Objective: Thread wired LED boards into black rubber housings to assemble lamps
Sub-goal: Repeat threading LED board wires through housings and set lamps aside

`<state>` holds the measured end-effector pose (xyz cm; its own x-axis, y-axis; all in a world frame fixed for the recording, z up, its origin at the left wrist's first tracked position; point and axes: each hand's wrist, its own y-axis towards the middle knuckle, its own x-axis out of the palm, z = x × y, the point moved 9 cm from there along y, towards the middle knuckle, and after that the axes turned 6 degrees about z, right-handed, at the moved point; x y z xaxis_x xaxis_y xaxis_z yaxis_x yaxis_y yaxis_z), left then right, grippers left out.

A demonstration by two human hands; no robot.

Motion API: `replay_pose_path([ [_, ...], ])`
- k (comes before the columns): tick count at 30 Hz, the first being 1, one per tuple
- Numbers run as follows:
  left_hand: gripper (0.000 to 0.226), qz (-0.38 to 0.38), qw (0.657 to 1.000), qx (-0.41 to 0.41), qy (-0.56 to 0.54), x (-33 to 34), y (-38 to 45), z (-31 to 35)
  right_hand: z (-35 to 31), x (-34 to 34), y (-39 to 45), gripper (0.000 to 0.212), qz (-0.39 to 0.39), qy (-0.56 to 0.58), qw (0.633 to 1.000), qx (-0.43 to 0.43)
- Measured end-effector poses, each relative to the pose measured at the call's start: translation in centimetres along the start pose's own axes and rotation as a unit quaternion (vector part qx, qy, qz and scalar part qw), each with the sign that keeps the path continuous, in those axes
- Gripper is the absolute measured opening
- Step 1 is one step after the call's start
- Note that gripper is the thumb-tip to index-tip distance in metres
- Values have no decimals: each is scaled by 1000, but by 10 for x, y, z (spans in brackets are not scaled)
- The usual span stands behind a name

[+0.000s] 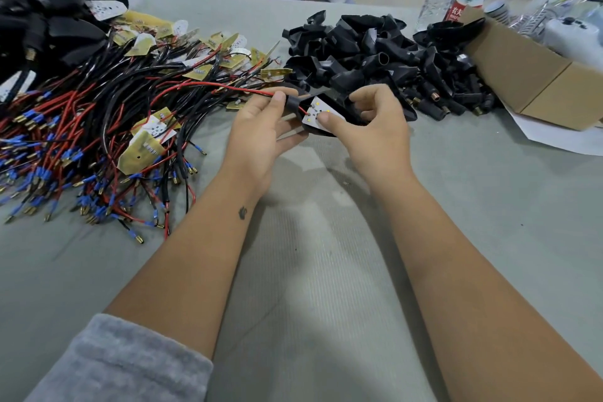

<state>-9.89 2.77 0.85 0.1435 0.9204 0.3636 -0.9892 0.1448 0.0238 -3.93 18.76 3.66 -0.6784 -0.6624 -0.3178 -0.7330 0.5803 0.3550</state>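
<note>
Above the counter [310, 271], your left hand [261, 130] pinches the red wire [228, 85] while your right hand [375, 127] presses the board [318, 111] into the housing [326, 127]; seat it fully next.

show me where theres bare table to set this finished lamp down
Bare table lies near you, around and between the forearms, and right of the right hand, below the cardboard box. The wired boards pile crowds the left; the black housings heap crowds the far centre.
</note>
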Motion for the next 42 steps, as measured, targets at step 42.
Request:
replay_pose_path([
  [42,21,-78,995,25,57,17,-6,0,8,3,4,10,-40,155,986,37],
])
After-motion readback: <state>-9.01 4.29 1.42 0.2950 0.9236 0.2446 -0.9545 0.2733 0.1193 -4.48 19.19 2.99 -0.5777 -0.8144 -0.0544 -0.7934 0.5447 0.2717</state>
